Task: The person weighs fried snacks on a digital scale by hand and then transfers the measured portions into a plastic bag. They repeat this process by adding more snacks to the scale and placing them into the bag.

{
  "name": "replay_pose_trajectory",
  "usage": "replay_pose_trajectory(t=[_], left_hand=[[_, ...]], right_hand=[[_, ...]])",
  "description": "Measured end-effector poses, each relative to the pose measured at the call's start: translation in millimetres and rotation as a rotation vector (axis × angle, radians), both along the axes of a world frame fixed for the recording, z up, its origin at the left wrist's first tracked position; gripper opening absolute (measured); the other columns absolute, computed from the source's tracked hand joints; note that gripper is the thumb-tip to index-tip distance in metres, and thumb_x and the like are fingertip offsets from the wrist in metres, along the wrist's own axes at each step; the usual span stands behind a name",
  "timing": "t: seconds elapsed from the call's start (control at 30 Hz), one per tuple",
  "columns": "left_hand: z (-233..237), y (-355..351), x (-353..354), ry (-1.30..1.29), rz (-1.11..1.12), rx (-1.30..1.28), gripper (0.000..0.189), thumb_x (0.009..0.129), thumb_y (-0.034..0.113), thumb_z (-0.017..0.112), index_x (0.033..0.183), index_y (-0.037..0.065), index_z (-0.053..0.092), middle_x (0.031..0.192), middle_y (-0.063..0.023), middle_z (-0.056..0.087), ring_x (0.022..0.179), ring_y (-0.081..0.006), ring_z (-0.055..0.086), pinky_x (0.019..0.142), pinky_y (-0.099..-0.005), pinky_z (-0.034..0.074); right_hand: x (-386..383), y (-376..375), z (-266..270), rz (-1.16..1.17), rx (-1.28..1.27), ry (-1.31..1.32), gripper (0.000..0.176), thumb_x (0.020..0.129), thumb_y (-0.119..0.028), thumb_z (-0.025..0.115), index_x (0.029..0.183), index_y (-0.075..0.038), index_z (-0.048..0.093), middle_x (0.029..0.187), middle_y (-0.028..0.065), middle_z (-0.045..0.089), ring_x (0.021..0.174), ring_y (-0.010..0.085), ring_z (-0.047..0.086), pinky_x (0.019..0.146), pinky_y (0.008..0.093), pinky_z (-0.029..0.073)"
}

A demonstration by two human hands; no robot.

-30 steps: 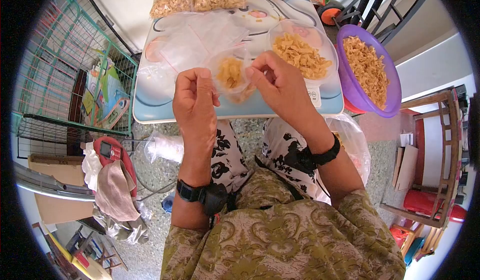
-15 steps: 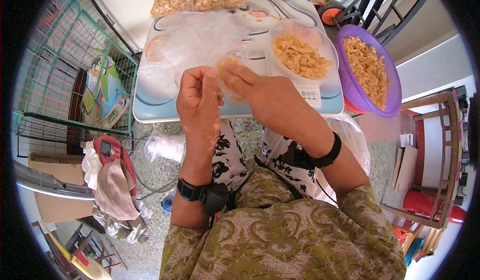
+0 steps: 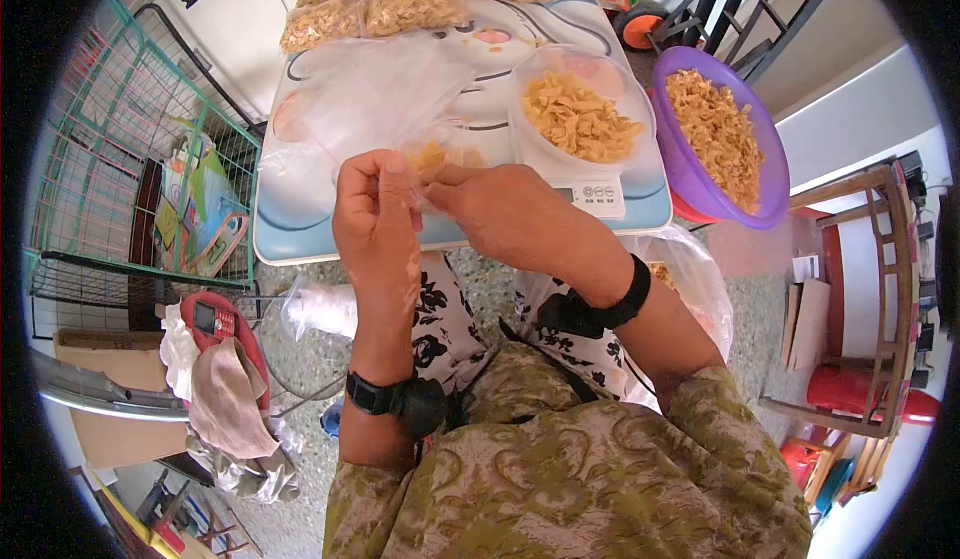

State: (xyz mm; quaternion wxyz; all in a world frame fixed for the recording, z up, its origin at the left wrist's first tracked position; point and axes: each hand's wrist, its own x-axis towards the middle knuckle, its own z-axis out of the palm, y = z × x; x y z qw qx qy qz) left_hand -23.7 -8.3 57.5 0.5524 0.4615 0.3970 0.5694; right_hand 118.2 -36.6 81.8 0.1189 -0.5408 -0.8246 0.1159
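Note:
A clear plastic bag (image 3: pixel 432 152) with a few yellowish dried pieces in it lies at the table's near edge. My left hand (image 3: pixel 375 209) is closed on the left side of this bag, thumb upward. My right hand (image 3: pixel 510 209) pinches the bag's near edge, close to the left fingertips; the exact grip is partly hidden. Flat clear bags (image 3: pixel 375 89) lie spread behind my left hand. Right of the hands, a translucent bowl (image 3: pixel 527 139) of dried yellowish pieces (image 3: pixel 580 117) rests on a white kitchen scale (image 3: pixel 603 197).
Several filled bags (image 3: pixel 415 9) line the table's far side. A purple basin (image 3: pixel 775 174) of dried pieces stands beyond the right edge. A wire cage (image 3: pixel 110 179) is on the left, with a phone (image 3: pixel 214 321) on a red seat nearby. A wooden frame (image 3: pixel 885 299) stands far right.
My right fingers have come down from the middle of the small bag to its near edge, beside my left fingers. The whole view has shifted slightly.

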Motion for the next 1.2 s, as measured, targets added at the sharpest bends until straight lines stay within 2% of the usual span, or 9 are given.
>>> replay_pose_trajectory(t=[0.27, 0.37, 0.43, 0.47, 0.57, 0.63, 0.73, 0.97, 1.2], left_hand=[[0, 4, -8, -0.037, 0.019, -0.011, 0.017, 0.096, 0.024, 0.058, 0.094, 0.007, 0.057, 0.069, 0.0027, 0.049, 0.058, -0.0057, 0.044, 0.05, -0.0199, 0.035], [3, 2, -6, -0.053, 0.009, -0.002, 0.017, 0.096, 0.024, 0.058, 0.095, 0.007, 0.057, 0.07, 0.0027, 0.05, 0.059, -0.0059, 0.045, 0.051, -0.0206, 0.037], [8, -1, -3, -0.055, -0.003, 0.01, 0.016, 0.096, 0.024, 0.057, 0.095, 0.007, 0.057, 0.071, 0.0025, 0.051, 0.06, -0.006, 0.045, 0.051, -0.021, 0.038], [9, -3, -1, -0.059, -0.013, 0.021, 0.017, 0.096, 0.024, 0.057, 0.095, 0.007, 0.057, 0.072, 0.002, 0.051, 0.06, -0.0062, 0.046, 0.052, -0.0215, 0.039], [11, -5, 5, -0.065, -0.046, 0.033, 0.018, 0.097, 0.024, 0.056, 0.095, 0.006, 0.056, 0.074, 0.0012, 0.053, 0.062, -0.0066, 0.047, 0.053, -0.0221, 0.04], [13, -5, 8, -0.064, -0.068, 0.034, 0.019, 0.097, 0.024, 0.056, 0.095, 0.006, 0.056, 0.074, 0.0008, 0.053, 0.062, -0.0068, 0.047, 0.054, -0.0222, 0.04], [14, -7, 12, -0.057, -0.082, 0.032, 0.02, 0.097, 0.025, 0.056, 0.094, 0.005, 0.056, 0.074, 0.0002, 0.054, 0.062, -0.007, 0.048, 0.054, -0.0222, 0.04], [11, -5, 15, -0.045, -0.072, 0.054, 0.019, 0.097, 0.024, 0.055, 0.094, 0.006, 0.055, 0.073, -0.0004, 0.054, 0.061, -0.0072, 0.047, 0.054, -0.0218, 0.04], [11, -5, 15, -0.046, -0.083, 0.07, 0.018, 0.097, 0.023, 0.056, 0.094, 0.005, 0.056, 0.073, 0.0001, 0.053, 0.06, -0.0068, 0.046, 0.054, -0.0215, 0.04]], right_hand=[[27, -17, 20, 0.082, 0.302, 0.28, 0.035, 0.081, 0.0, 0.054, 0.115, -0.007, 0.06, 0.119, 0.0102, 0.062, 0.095, 0.0295, 0.063, 0.073, 0.0364, 0.053], [60, -23, 37, -0.036, 0.361, 0.292, 0.034, 0.084, -0.002, 0.055, 0.116, -0.008, 0.061, 0.114, 0.0102, 0.063, 0.096, 0.0281, 0.063, 0.075, 0.0331, 0.053], [80, -25, 48, -0.321, 0.293, 0.296, 0.03, 0.085, -0.006, 0.058, 0.115, -0.007, 0.063, 0.112, 0.01, 0.065, 0.099, 0.0286, 0.063, 0.08, 0.0341, 0.051], [90, -25, 49, -0.323, 0.294, 0.296, 0.03, 0.085, -0.006, 0.058, 0.115, -0.007, 0.063, 0.112, 0.01, 0.065, 0.099, 0.0286, 0.063, 0.08, 0.0341, 0.051], [115, -16, 43, -0.384, 0.279, 0.109, 0.036, 0.085, -0.01, 0.061, 0.12, -0.007, 0.06, 0.117, 0.0108, 0.063, 0.108, 0.0298, 0.059, 0.092, 0.0375, 0.047], [123, -8, 38, -0.291, 0.297, -0.051, 0.045, 0.083, -0.01, 0.061, 0.128, -0.008, 0.054, 0.126, 0.0119, 0.058, 0.119, 0.0297, 0.052, 0.102, 0.0379, 0.04], [128, 2, 37, -0.168, 0.198, -0.078, 0.055, 0.08, -0.009, 0.06, 0.134, -0.009, 0.048, 0.133, 0.014, 0.051, 0.126, 0.0294, 0.045, 0.107, 0.0373, 0.036], [138, 33, 25, -0.12, 0.153, -0.105, 0.057, 0.077, -0.008, 0.057, 0.133, -0.008, 0.048, 0.131, 0.018, 0.051, 0.124, 0.0317, 0.046, 0.107, 0.0378, 0.037], [141, 46, 18, -0.147, 0.034, -0.159, 0.041, 0.077, -0.008, 0.057, 0.118, -0.004, 0.057, 0.119, 0.0175, 0.057, 0.117, 0.0328, 0.05, 0.103, 0.039, 0.039]])
